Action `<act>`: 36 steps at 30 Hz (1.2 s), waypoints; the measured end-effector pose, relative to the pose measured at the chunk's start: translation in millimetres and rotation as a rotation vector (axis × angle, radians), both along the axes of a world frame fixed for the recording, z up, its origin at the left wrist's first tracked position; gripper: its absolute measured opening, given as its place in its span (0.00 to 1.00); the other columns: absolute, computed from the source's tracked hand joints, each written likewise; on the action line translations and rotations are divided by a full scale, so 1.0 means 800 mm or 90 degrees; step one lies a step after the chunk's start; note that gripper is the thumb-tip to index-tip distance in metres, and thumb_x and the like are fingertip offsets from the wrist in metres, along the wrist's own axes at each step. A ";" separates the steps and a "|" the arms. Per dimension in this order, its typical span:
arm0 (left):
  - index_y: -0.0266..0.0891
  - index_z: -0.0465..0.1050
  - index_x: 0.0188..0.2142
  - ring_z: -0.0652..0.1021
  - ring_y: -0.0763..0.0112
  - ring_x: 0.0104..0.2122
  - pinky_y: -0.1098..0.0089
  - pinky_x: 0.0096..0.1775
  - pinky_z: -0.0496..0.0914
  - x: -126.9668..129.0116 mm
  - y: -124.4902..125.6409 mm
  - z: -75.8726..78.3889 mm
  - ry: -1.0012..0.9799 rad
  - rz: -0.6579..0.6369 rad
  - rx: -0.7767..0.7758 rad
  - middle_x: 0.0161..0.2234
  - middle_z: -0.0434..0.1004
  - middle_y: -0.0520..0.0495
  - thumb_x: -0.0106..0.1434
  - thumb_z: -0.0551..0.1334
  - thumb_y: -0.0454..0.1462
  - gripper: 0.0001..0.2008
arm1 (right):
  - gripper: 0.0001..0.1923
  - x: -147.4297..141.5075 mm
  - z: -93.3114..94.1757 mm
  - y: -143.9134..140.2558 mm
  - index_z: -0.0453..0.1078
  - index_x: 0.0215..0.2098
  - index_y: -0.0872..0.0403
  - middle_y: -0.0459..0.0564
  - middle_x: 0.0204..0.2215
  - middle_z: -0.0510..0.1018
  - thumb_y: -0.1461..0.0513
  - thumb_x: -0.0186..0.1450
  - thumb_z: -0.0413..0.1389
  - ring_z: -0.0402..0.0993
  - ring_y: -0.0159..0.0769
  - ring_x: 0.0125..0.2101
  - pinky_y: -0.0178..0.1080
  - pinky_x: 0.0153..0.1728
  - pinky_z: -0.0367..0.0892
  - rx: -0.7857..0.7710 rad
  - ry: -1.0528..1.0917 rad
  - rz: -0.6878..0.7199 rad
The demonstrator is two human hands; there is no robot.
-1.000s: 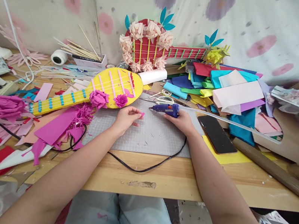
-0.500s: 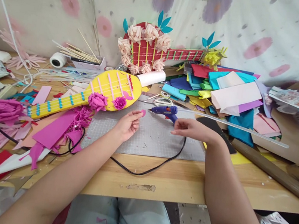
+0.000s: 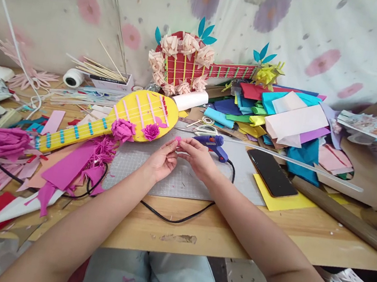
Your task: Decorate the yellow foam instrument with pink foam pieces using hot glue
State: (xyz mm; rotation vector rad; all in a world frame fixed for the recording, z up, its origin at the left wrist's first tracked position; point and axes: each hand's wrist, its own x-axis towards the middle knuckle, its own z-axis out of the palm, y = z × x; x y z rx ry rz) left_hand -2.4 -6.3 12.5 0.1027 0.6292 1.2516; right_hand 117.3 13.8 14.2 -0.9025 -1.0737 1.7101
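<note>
Above the grey cutting mat [image 3: 137, 166], my left hand [image 3: 163, 161] pinches a small pink paper piece [image 3: 178, 140]. The fingertips of my right hand [image 3: 197, 157] meet it from the other side, closed on the same piece. Just behind my right hand lies a blue glue gun [image 3: 213, 146], its nozzle partly hidden by the fingers. A yellow paper guitar [image 3: 145, 112] with pink strips and pink paper flowers [image 3: 123, 130] rests at the left, near my left hand.
A red paper guitar [image 3: 181, 71] with pale roses stands at the back. Coloured paper sheets [image 3: 296, 115] pile up at the right. A black phone [image 3: 272, 173] lies on yellow paper. Scissors [image 3: 206, 129] sit behind the glue gun, and its black cord [image 3: 176, 220] loops along the table edge.
My right hand has moved left from beside the glue gun to the pink paper piece in my left hand. The phone, partly covered before, now shows fully.
</note>
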 end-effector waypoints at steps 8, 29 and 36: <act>0.34 0.71 0.28 0.57 0.91 0.13 0.87 0.14 0.52 -0.003 0.003 0.005 0.034 0.055 0.017 0.20 0.65 0.59 0.54 0.66 0.28 0.05 | 0.16 -0.034 0.000 -0.004 0.68 0.25 0.54 0.42 0.25 0.71 0.54 0.45 0.66 0.67 0.26 0.27 0.32 0.30 0.65 0.014 0.031 -0.096; 0.36 0.60 0.54 0.55 0.47 0.61 0.45 0.60 0.46 -0.063 0.032 0.012 1.443 0.288 0.395 0.57 0.60 0.33 0.50 0.63 0.36 0.31 | 0.03 -0.029 0.050 0.082 0.68 0.29 0.55 0.46 0.24 0.75 0.66 0.55 0.54 0.70 0.31 0.25 0.36 0.30 0.64 0.341 -0.568 0.092; 0.38 0.60 0.54 0.58 0.49 0.60 0.48 0.59 0.50 -0.080 0.034 0.012 1.414 0.341 0.344 0.55 0.62 0.35 0.53 0.60 0.36 0.27 | 0.11 -0.040 0.062 0.083 0.65 0.41 0.53 0.47 0.30 0.75 0.65 0.60 0.49 0.69 0.35 0.31 0.36 0.34 0.60 0.507 -0.656 0.129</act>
